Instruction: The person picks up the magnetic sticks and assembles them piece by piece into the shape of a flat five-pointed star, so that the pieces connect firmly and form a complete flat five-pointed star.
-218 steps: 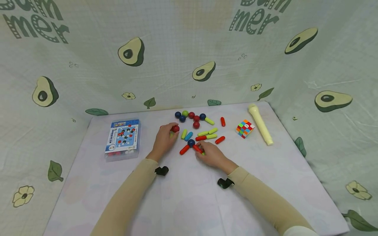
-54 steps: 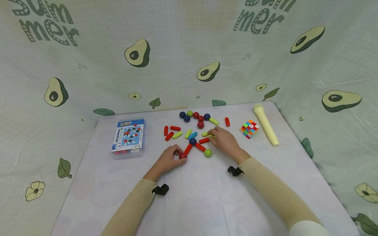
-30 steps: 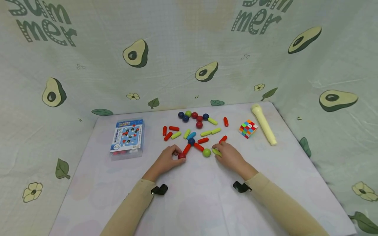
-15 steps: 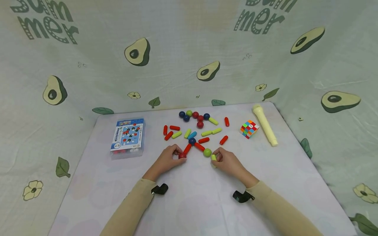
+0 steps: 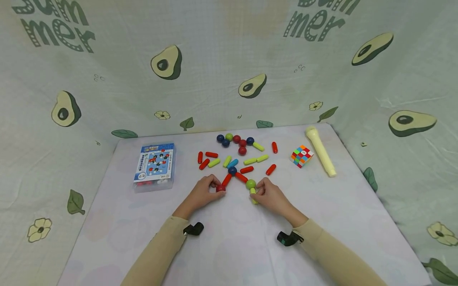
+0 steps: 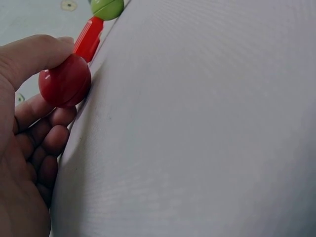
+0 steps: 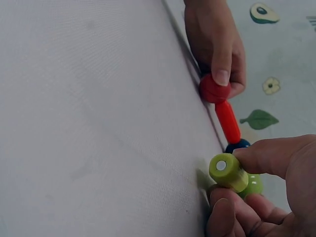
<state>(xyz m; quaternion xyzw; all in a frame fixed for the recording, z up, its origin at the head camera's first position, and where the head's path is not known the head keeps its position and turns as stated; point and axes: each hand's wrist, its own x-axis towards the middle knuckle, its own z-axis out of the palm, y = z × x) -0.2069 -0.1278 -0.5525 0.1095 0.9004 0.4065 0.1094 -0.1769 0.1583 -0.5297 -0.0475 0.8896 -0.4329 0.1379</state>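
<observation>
My left hand point(image 5: 202, 195) pinches a red ball point(image 6: 65, 81) between thumb and fingers, at the near end of a red rod point(image 5: 227, 180). That rod runs to a navy ball point(image 5: 232, 171), from which a second red rod point(image 5: 241, 177) leads to a green ball point(image 5: 250, 184). My right hand point(image 5: 274, 198) pinches a yellow-green rod point(image 7: 228, 173) with a silvery disc in its end. The rod's far end meets the green ball; whether it is attached I cannot tell. A light-blue rod point(image 5: 233, 163) lies close behind the navy ball.
Loose red and yellow-green rods point(image 5: 250, 161) lie behind the hands, with several balls point(image 5: 237, 139) further back. A plastic box with a molecule picture point(image 5: 154, 165) stands left. To the right are a puzzle cube point(image 5: 301, 155) and a cream microphone-shaped stick point(image 5: 321, 151).
My right hand has taken a yellow-green rod from the group behind, brought it forward, turned it and moved it left against the green ball. Lately my left hand has stayed on the red ball.
</observation>
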